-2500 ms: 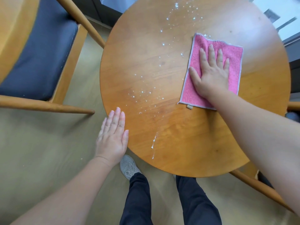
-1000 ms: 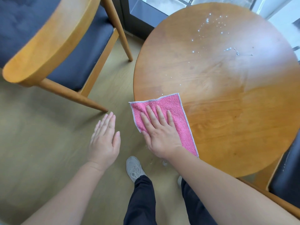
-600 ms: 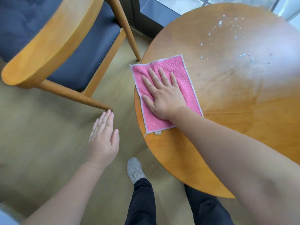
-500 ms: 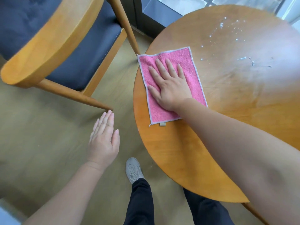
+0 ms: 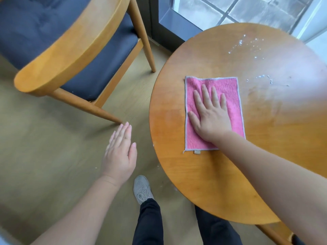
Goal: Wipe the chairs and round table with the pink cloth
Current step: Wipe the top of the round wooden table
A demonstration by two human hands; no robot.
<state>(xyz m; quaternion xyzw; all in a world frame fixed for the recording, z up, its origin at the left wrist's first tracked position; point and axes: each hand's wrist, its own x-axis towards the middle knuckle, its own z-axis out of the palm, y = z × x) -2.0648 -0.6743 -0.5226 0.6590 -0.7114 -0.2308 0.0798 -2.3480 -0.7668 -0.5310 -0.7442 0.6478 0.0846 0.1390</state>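
Observation:
The pink cloth (image 5: 228, 92) lies flat on the round wooden table (image 5: 203, 183), left of its middle. My right hand (image 5: 210, 115) presses palm-down on the cloth with fingers spread. White droplets (image 5: 247, 45) speckle the table's far side, and more droplets sit just right of the cloth. A wooden chair (image 5: 70, 50) with a dark blue seat stands at the upper left. My left hand (image 5: 120, 154) hovers flat over the floor between chair and table, holding nothing.
A glass door with a dark frame (image 5: 177, 23) runs behind the table. My grey shoe (image 5: 142, 190) and dark trousers stand below the table's near edge. A second chair's wooden leg (image 5: 272, 234) shows at the bottom right. Light wooden floor (image 5: 44, 156) surrounds everything.
My right hand has slid the cloth from the table's left edge inward to the right, toward the droplets. My left hand has stayed hovering beside the table.

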